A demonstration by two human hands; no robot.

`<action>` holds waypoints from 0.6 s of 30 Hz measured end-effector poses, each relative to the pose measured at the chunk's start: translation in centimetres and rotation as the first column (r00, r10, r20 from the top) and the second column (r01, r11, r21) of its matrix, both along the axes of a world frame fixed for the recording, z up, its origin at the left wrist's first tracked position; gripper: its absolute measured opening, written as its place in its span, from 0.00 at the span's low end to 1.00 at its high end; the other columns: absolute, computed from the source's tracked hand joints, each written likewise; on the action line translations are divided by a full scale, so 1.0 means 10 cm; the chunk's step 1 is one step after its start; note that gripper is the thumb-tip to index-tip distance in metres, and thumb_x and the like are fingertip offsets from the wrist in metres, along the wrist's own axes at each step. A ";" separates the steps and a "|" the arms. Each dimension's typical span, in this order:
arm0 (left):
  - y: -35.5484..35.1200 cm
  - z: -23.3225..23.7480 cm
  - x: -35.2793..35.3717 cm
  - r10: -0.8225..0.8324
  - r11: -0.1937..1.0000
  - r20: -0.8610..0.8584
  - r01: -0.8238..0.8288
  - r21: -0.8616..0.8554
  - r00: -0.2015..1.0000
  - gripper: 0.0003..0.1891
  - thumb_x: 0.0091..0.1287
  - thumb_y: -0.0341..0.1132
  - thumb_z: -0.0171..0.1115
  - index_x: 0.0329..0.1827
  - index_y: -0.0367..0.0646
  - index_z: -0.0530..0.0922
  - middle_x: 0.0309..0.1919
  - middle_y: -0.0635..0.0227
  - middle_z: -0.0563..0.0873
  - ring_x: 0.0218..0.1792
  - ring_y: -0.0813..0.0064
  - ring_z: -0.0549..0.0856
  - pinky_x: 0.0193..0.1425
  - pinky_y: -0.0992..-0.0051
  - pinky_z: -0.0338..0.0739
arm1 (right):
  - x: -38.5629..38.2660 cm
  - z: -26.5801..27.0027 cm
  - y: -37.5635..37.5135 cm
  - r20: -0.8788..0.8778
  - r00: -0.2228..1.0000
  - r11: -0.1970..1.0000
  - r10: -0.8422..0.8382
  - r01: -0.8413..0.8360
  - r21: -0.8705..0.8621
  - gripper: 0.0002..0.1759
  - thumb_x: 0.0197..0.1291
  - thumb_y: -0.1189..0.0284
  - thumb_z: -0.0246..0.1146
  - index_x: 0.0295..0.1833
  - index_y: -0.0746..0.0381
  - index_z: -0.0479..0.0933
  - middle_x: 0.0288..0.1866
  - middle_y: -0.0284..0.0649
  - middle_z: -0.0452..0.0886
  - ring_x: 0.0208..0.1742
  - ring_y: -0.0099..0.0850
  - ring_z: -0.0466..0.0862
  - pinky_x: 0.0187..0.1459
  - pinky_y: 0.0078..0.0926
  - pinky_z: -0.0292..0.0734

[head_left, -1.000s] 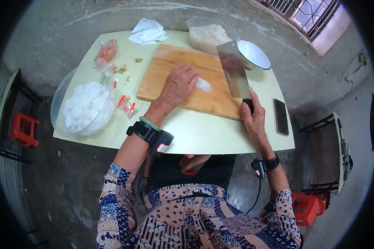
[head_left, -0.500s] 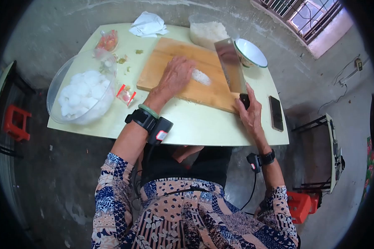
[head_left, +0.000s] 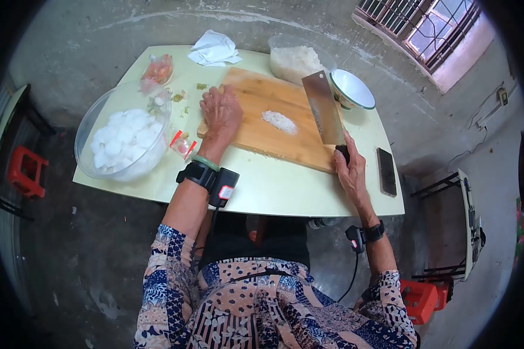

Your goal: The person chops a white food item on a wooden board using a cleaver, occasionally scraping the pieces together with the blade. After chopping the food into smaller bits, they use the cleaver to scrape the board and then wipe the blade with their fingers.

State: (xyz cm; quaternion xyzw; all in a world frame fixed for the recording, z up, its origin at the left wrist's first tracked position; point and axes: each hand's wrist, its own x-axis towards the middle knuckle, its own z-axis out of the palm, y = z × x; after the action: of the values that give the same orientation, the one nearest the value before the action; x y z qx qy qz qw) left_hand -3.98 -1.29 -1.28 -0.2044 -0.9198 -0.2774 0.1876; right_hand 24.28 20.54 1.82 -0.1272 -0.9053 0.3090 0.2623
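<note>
The left fingers (head_left: 220,107) curl over the wooden board's edge, the right (head_left: 346,156) grip the black-handled steel cleaver (head_left: 322,110); chopped white bits (head_left: 279,122) lie on the rectangular wooden board (head_left: 268,96). The clear round plastic bowl (head_left: 85,135) holds white pieces (head_left: 125,141).

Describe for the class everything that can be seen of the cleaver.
The cleaver has a broad, roughly rectangular, shiny metal blade, a small hole near its far end, and a dark handle gripped by the right hand. The blade slants over the right side of the wooden board; whether they touch is unclear. Pale specks seem to cling.
</note>
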 end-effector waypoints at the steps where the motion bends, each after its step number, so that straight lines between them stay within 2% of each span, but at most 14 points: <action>1: -0.01 -0.02 -0.01 0.007 1.000 0.066 -0.006 -0.005 0.998 0.20 0.78 0.40 0.59 0.71 0.49 0.80 0.60 0.48 0.80 0.65 0.44 0.77 0.69 0.45 0.73 | 0.00 0.01 0.02 -0.001 1.000 1.000 0.003 -0.003 0.000 0.34 0.77 0.77 0.60 0.86 0.57 0.64 0.38 0.49 0.84 0.35 0.36 0.83 0.44 0.35 0.80; 2: -0.03 0.00 -0.01 0.015 1.000 0.132 -0.014 -0.011 0.991 0.21 0.79 0.42 0.58 0.72 0.49 0.79 0.61 0.47 0.81 0.65 0.43 0.78 0.70 0.44 0.73 | 0.00 0.02 0.03 0.008 1.000 1.000 0.009 -0.009 -0.003 0.34 0.77 0.77 0.61 0.85 0.58 0.64 0.37 0.47 0.83 0.34 0.35 0.82 0.43 0.34 0.80; 6: -0.06 -0.01 -0.04 0.030 0.999 0.148 -0.024 -0.042 0.988 0.22 0.79 0.42 0.59 0.73 0.49 0.78 0.62 0.45 0.82 0.66 0.42 0.78 0.70 0.44 0.73 | -0.02 0.02 0.08 0.053 0.997 0.998 0.054 -0.053 -0.024 0.32 0.77 0.76 0.60 0.84 0.59 0.66 0.36 0.44 0.82 0.32 0.32 0.80 0.40 0.32 0.80; 8: -0.05 -0.05 -0.04 0.029 0.996 0.054 -0.034 0.077 0.998 0.18 0.77 0.42 0.59 0.64 0.47 0.83 0.59 0.44 0.83 0.64 0.42 0.79 0.66 0.43 0.75 | 0.03 0.08 0.05 0.073 0.997 0.997 0.035 -0.030 -0.067 0.32 0.77 0.76 0.61 0.84 0.60 0.67 0.36 0.42 0.82 0.31 0.30 0.80 0.39 0.31 0.79; 10: -0.06 -0.05 -0.04 0.017 0.996 0.061 -0.022 0.083 0.998 0.18 0.77 0.42 0.59 0.65 0.48 0.83 0.58 0.44 0.84 0.64 0.42 0.79 0.66 0.43 0.76 | 0.05 0.13 0.03 0.100 0.994 0.985 0.050 -0.032 -0.171 0.31 0.77 0.76 0.61 0.83 0.59 0.68 0.34 0.40 0.81 0.31 0.28 0.79 0.39 0.30 0.79; 11: -0.08 -0.01 -0.04 0.018 0.995 0.072 -0.025 0.098 0.997 0.19 0.77 0.43 0.59 0.66 0.48 0.82 0.57 0.44 0.84 0.64 0.41 0.80 0.66 0.43 0.77 | 0.05 0.09 0.06 0.055 0.997 0.986 0.051 -0.041 -0.162 0.31 0.77 0.76 0.60 0.84 0.59 0.68 0.33 0.36 0.80 0.31 0.24 0.78 0.37 0.28 0.78; 12: -0.07 0.00 -0.04 0.014 0.996 0.070 -0.020 0.090 0.997 0.19 0.77 0.43 0.59 0.66 0.48 0.82 0.57 0.44 0.84 0.64 0.41 0.80 0.66 0.43 0.77 | 0.07 0.07 0.10 0.053 0.997 0.985 0.047 -0.038 -0.170 0.31 0.77 0.76 0.60 0.84 0.59 0.68 0.33 0.36 0.80 0.31 0.24 0.78 0.37 0.28 0.78; 15: -0.07 0.07 0.01 0.047 0.998 0.112 -0.053 0.044 0.993 0.19 0.76 0.44 0.62 0.65 0.47 0.82 0.57 0.44 0.84 0.62 0.40 0.81 0.64 0.42 0.78 | 0.11 0.13 0.20 0.068 0.995 0.936 0.069 -0.041 -0.351 0.32 0.79 0.75 0.60 0.85 0.58 0.67 0.33 0.30 0.78 0.29 0.18 0.74 0.32 0.21 0.73; 18: -0.09 0.08 0.12 0.003 1.000 0.086 -0.004 0.005 0.996 0.21 0.75 0.46 0.65 0.66 0.46 0.82 0.58 0.44 0.84 0.61 0.39 0.82 0.63 0.41 0.79 | 0.16 0.20 0.25 0.114 0.991 0.907 0.064 -0.010 -0.421 0.32 0.79 0.74 0.59 0.86 0.58 0.67 0.31 0.29 0.75 0.28 0.17 0.72 0.30 0.20 0.71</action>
State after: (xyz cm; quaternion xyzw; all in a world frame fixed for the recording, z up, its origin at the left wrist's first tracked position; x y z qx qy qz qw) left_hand -2.76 -2.24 -0.43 -0.1901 -0.9268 -0.2878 0.1487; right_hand 25.92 23.05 3.84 -0.1825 -0.8348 0.4923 0.1655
